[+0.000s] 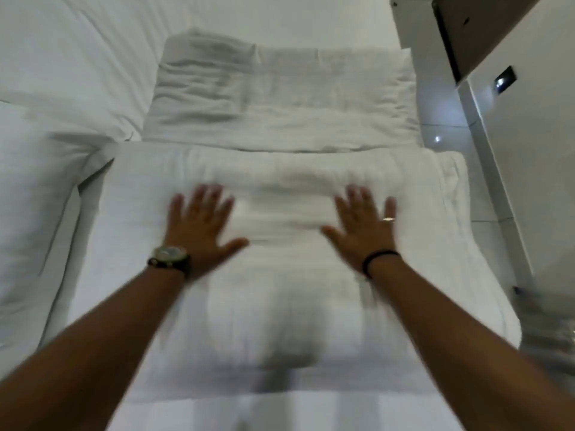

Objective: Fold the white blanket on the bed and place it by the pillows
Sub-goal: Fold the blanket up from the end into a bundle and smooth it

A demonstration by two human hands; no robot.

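Observation:
The white blanket [280, 194] lies folded into a thick pad on the bed, right in front of me. My left hand [202, 225] rests flat on its left part, fingers spread, a watch on the wrist. My right hand [364, 225] lies flat on its right part, fingers spread, with a ring and a dark wristband. Neither hand holds anything. Beyond the blanket a wrinkled white pillow [280, 98] lies across the bed, touching the blanket's far edge. The frame is blurred by motion.
Large white pillows [46, 88] fill the left side. On the right the bed edge drops to a glossy white floor [448, 132], with a white cabinet [535, 119] and a dark panel [473, 32] close by. White sheet [280, 20] stretches beyond the pillow.

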